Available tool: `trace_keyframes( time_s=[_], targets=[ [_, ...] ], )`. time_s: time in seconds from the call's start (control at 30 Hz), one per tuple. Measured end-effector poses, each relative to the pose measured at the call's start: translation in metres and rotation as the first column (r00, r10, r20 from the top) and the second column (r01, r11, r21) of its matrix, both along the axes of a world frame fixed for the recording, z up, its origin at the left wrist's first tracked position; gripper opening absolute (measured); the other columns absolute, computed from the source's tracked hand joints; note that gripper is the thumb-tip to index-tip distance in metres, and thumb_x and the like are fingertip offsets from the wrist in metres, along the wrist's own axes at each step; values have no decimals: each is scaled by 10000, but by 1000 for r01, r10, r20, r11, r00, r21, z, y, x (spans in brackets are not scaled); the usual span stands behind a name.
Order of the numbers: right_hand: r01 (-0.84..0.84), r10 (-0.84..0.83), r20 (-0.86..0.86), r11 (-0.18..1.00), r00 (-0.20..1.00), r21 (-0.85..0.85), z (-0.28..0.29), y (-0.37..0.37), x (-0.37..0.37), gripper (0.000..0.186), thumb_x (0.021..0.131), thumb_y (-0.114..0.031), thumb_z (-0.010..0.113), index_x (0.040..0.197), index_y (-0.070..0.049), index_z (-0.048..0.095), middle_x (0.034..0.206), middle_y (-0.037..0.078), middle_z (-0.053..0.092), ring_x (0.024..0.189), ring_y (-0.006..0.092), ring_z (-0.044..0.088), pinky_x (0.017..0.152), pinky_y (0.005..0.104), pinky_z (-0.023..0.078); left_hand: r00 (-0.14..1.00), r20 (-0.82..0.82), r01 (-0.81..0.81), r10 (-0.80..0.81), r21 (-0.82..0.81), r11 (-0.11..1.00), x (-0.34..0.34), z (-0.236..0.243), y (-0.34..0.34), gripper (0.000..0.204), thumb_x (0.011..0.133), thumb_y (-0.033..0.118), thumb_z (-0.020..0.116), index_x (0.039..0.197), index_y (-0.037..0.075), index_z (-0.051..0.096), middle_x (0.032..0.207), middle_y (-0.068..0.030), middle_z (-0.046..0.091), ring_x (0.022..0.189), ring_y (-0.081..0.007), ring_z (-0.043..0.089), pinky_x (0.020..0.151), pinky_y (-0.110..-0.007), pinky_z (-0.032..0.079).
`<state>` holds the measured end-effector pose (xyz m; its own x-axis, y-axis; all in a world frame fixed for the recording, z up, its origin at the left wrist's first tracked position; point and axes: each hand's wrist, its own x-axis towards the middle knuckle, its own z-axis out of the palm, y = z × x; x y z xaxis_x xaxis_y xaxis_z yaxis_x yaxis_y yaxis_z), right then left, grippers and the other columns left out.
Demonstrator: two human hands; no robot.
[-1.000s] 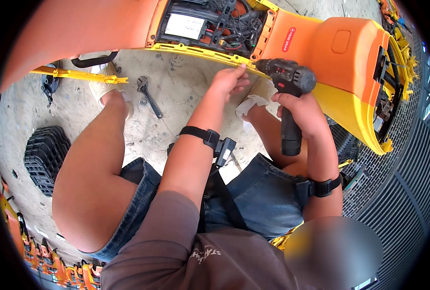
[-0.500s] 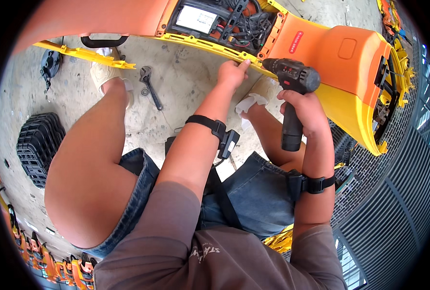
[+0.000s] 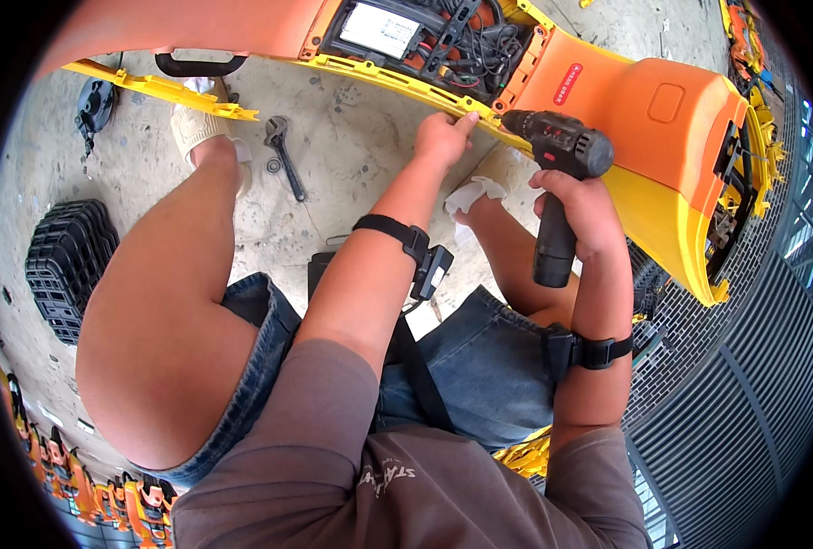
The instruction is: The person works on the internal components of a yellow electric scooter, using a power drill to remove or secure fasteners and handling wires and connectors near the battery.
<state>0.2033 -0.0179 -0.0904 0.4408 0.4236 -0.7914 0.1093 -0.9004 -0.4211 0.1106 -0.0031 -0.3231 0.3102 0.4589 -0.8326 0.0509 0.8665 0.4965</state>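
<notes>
My right hand (image 3: 586, 212) is wrapped round the grip of a black cordless drill (image 3: 566, 146), which points left. Its chuck end sits at the yellow edge trim (image 3: 406, 85) of a large orange and yellow vehicle body shell (image 3: 612, 87); the bit's tip is too small to make out. Just left of the chuck, my left hand (image 3: 443, 139) pinches the same trim, thumb on top and the other fingers curled below, partly hidden. Behind the trim, an open compartment holds tangled black cables (image 3: 480, 59) and a box with a white label (image 3: 379, 32).
On the concrete floor lie an adjustable wrench (image 3: 284, 157), a black round part (image 3: 96, 105) and stacked black crates (image 3: 70, 265). A loose-ended yellow strip (image 3: 164, 90) juts out below a black handle (image 3: 199, 66). Orange parts (image 3: 105, 499) line the lower left.
The view has shifted slightly, and the drill with my right hand sits a little farther right. Both hands keep their holds.
</notes>
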Motion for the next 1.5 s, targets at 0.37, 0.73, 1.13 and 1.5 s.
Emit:
trace_keyframes(
  time_s=[0.37,0.73,1.13,1.5],
  targets=[
    [-21,22,-19,1000,1000,22,-2,1,2,168,834,-136,669,932,-1,651,792,69,651,607,143,612,538,294,488,1000,-24,2,-2,12,1000,5,-8,-4,399,899,377,707,961,-17,693,802,-75,702,651,-159,668,646,-326,512],
    [4,-4,-27,1000,1000,8,-2,0,4,185,848,-144,654,961,3,644,832,72,663,626,146,619,539,300,491,999,-36,12,-11,24,1000,3,-5,-3,376,903,367,705,974,-2,694,810,-70,705,648,-159,666,642,-325,509],
    [87,-87,-39,996,995,-24,-5,1,4,170,835,-99,651,960,11,621,800,73,635,592,154,612,524,293,488,1000,-28,-4,6,43,999,4,-5,-5,375,902,358,711,984,-7,688,814,-73,707,660,-162,675,642,-325,514],
    [-13,15,-39,1000,999,28,6,0,1,326,845,-109,638,1139,25,595,950,108,690,638,144,606,560,282,492,999,-38,15,-13,49,999,8,-14,-7,419,893,386,717,1017,-14,688,894,-105,729,675,-187,684,670,-338,523]
  ],
)
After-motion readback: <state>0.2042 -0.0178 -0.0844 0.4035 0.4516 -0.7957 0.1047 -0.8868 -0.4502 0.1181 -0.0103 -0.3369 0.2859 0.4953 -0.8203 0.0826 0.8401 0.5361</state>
